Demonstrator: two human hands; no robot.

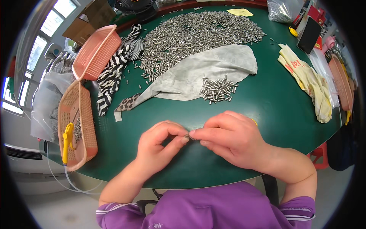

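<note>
My left hand (163, 140) and my right hand (230, 139) meet over the near part of the green table, fingertips pinched together. Between them is a small metal piece (187, 136), mostly covered by the fingers. It looks like the small silver metal cylinders piled on the table, though its exact shape is hidden. Just beyond my hands lies a small heap of metal cylinders (218, 90), partly on a grey cloth (213, 63). Behind the cloth spreads a far larger pile of the same metal cylinders (190, 36).
At the left, a pink basket (90, 57) and a peach basket (88, 129) with a yellow air gun (68, 143) stand beside a black-and-white cloth (112, 80). Pale yellow gloves (307, 84) and a dark phone (309, 35) are at right. A fan (135, 5) sits at the back.
</note>
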